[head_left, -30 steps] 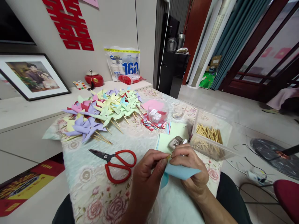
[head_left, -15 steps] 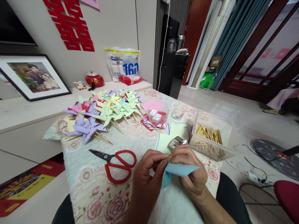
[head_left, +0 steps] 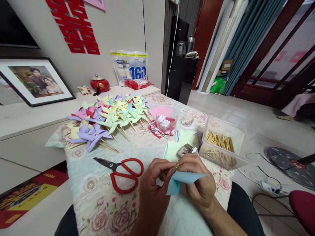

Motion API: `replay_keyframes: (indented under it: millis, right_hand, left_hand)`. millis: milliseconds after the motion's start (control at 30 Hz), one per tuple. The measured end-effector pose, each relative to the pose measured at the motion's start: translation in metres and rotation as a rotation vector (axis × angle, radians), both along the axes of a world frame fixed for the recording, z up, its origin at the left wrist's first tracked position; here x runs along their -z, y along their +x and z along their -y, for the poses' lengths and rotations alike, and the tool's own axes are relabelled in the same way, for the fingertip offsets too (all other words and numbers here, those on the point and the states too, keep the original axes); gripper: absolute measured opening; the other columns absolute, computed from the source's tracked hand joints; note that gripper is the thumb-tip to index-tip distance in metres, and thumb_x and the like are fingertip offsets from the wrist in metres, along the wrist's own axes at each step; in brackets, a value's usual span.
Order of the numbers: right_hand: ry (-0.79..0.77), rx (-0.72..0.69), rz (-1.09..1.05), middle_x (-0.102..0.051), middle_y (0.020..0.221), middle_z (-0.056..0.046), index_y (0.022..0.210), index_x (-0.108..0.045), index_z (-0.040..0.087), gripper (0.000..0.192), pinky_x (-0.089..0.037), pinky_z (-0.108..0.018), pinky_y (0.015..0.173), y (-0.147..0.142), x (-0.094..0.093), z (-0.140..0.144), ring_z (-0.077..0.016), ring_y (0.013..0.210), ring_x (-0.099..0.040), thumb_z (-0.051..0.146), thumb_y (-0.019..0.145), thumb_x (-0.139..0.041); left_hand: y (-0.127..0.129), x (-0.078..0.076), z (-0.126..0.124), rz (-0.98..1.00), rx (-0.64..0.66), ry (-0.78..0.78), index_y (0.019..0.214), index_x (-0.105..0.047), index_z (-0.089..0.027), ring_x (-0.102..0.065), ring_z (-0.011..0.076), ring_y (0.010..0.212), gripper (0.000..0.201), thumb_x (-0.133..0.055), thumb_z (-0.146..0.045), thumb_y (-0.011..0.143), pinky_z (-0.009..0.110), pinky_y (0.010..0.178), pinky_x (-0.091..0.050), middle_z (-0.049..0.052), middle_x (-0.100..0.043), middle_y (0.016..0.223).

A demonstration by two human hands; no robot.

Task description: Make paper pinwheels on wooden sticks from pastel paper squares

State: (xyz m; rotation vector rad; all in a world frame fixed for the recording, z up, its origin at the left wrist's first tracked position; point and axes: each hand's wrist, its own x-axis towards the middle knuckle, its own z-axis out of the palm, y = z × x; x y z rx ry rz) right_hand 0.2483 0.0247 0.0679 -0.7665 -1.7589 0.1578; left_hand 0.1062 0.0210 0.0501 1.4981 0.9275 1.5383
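Note:
A light blue paper pinwheel [head_left: 188, 177] is held up over the near part of the table, its blades curling down below my fingers. My left hand [head_left: 157, 183] is closed, pinching at its centre with thumb and forefinger. From the other side my right hand [head_left: 200, 183] is closed on it too, fingertips meeting the left ones. Between them shows the tan end of a small stick [head_left: 176, 166]; the rest of it is hidden by my fingers. Red-handled scissors [head_left: 124, 173] lie partly open to the left of my hands.
Finished pinwheels [head_left: 113, 114] on sticks are piled at the back left. A clear plastic box [head_left: 242, 160] of short wooden sticks stands right. Pale green paper sheets [head_left: 173, 149], a small metal-coloured item [head_left: 185, 150], a round clear tub [head_left: 167, 122] and a small clear dish [head_left: 187, 120] lie beyond my hands.
Both hands have shifted slightly left with the pinwheel. Its lower blade has swung out to the left and shows more. The grip stays closed.

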Motion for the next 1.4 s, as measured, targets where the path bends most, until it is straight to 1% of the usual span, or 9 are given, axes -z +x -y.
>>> replay_keyframes:
  millis: [200, 367, 500, 667, 833, 1033, 1233, 1400]
  right_hand:
    - [0.002, 0.008, 0.004, -0.063, 0.089, -0.007, 0.093, -0.063, 0.016, 0.028, -0.049, -0.035, 0.074, -0.0007, -0.0017, -0.0007, -0.0187, 0.084, -0.059, -0.005, 0.085, -0.047]
    - [-0.002, 0.011, 0.005, -0.063, 0.089, -0.008, 0.094, -0.063, 0.016, 0.028, -0.05, -0.035, 0.073, -0.001, -0.0016, -0.0003, -0.0189, 0.084, -0.059, -0.005, 0.085, -0.047]
    - [0.002, 0.02, 0.003, -0.064, 0.089, -0.008, 0.095, -0.063, 0.016, 0.029, -0.05, -0.036, 0.074, -0.002, -0.0017, 0.0003, -0.0189, 0.084, -0.059, -0.005, 0.086, -0.046]
    - [0.01, 0.03, 0.006, -0.064, 0.089, -0.007, 0.096, -0.063, 0.016, 0.031, -0.05, -0.036, 0.075, -0.0034, -0.0016, 0.0008, -0.0186, 0.084, -0.06, -0.005, 0.086, -0.043]
    - [0.011, 0.029, -0.005, -0.065, 0.089, -0.007, 0.097, -0.063, 0.017, 0.031, -0.051, -0.038, 0.076, -0.0036, 0.0016, 0.0002, -0.0188, 0.083, -0.061, -0.004, 0.086, -0.044]
    - [0.026, 0.036, -0.013, -0.066, 0.089, -0.007, 0.099, -0.065, 0.019, 0.032, -0.052, -0.041, 0.078, -0.0028, 0.0064, -0.0009, -0.0197, 0.081, -0.063, -0.003, 0.085, -0.047]
    - [0.065, 0.099, -0.005, -0.065, 0.096, -0.008, 0.097, -0.065, 0.019, 0.032, -0.052, -0.038, 0.077, -0.0035, 0.005, 0.0001, -0.0216, 0.091, -0.063, -0.004, 0.084, -0.048]
    - [0.058, 0.054, -0.003, -0.066, 0.099, -0.008, 0.1, -0.066, 0.018, 0.034, -0.052, -0.039, 0.081, -0.0034, 0.0023, 0.0002, -0.0206, 0.089, -0.064, -0.005, 0.083, -0.047]
  left_hand:
    - [-0.0002, -0.0014, 0.0004, -0.017, -0.036, 0.029, 0.098, -0.072, -0.027, -0.061, 0.0145, 0.078, 0.016, -0.064, -0.015, 0.089, 0.025, 0.067, -0.045, 0.0, -0.065, 0.088]
    - [-0.0012, -0.004, -0.0001, -0.078, -0.078, 0.07, 0.097, -0.073, -0.025, -0.06, 0.0142, 0.073, 0.016, -0.064, -0.015, 0.088, 0.025, 0.063, -0.043, 0.001, -0.065, 0.086]
    - [-0.0017, -0.0022, 0.0005, -0.111, -0.098, 0.111, 0.1, -0.072, -0.026, -0.061, 0.0143, 0.076, 0.021, -0.065, -0.012, 0.086, 0.025, 0.065, -0.044, 0.0, -0.065, 0.087]
    - [-0.0012, 0.0, 0.0018, -0.162, -0.139, 0.138, 0.101, -0.071, -0.025, -0.06, 0.0137, 0.076, 0.022, -0.064, -0.01, 0.086, 0.024, 0.064, -0.044, 0.001, -0.065, 0.088]
    - [-0.0009, -0.0003, 0.0026, -0.198, -0.175, 0.184, 0.102, -0.07, -0.024, -0.06, 0.0133, 0.076, 0.023, -0.061, -0.009, 0.086, 0.024, 0.064, -0.045, 0.001, -0.065, 0.087]
    - [-0.0003, 0.001, 0.0035, -0.227, -0.204, 0.203, 0.103, -0.07, -0.023, -0.061, 0.0153, 0.077, 0.022, -0.062, -0.012, 0.087, 0.026, 0.065, -0.047, 0.003, -0.066, 0.089]
    - [0.0004, 0.0021, 0.0028, -0.235, -0.227, 0.242, 0.103, -0.07, -0.023, -0.061, 0.0144, 0.075, 0.026, -0.06, -0.009, 0.084, 0.025, 0.063, -0.047, 0.002, -0.065, 0.088]
    - [-0.0005, -0.0019, 0.0018, -0.251, -0.218, 0.268, 0.104, -0.069, -0.022, -0.061, 0.0129, 0.073, 0.026, -0.059, -0.008, 0.084, 0.023, 0.062, -0.047, 0.001, -0.065, 0.087]
